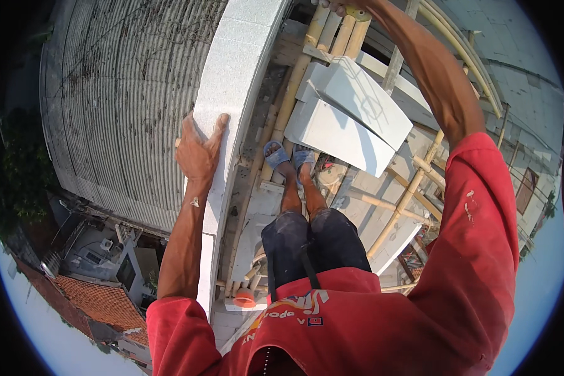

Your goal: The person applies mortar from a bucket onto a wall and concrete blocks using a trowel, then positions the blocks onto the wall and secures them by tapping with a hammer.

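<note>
The left hand [198, 152] lies spread flat on the white block wall [238, 69]. Right of the wall, the right hand [348, 7] grips a yellowish handle [359, 12] above stacked white blocks [351, 116].

A single head-worn fisheye view looks steeply down the person's own body from high on a bamboo scaffold [294, 94]. The left hand [198, 152] lies close, left of centre on the white block wall [232, 69]; the right hand [344, 6] is cut by the top edge, so its grip is probably unreadable. Below the hands, the feet [288, 160] stand farther down, and rooftops [100, 301] lie far beneath at the bent lower-left rim.
</note>
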Motion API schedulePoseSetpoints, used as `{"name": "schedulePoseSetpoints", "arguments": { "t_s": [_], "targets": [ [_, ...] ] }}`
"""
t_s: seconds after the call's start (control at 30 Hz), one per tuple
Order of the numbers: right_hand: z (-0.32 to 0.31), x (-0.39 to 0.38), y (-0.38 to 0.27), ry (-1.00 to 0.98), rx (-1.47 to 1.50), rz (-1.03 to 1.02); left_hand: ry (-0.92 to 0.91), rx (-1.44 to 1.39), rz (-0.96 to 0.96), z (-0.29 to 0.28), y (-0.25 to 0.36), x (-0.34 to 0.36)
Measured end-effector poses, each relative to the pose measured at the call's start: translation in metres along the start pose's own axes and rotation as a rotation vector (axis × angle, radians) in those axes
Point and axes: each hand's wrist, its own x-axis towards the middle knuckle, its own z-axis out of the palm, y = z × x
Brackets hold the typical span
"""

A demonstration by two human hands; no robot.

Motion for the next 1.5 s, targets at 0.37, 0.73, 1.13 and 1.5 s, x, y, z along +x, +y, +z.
{"name": "schedulePoseSetpoints", "arguments": {
  "t_s": [0.37,0.73,1.13,1.5],
  "targets": [
    [0.046,0.052,0.007,-0.048,0.435,0.062,0.048,0.012,-0.025,0.002,-0.007,0.001],
    [0.1,0.038,0.038,-0.035,0.78,0.329,0.079,-0.061,0.009,-0.002,-0.012,0.002],
    [0.03,-0.082,-0.124,0.727,0.218,-0.213,0.046,-0.132,0.063,-0.006,-0.016,0.0],
    [0.107,-0.108,-0.149,0.463,0.19,-0.161,0.059,-0.109,0.088,-0.007,-0.013,-0.001]
  ]
}}
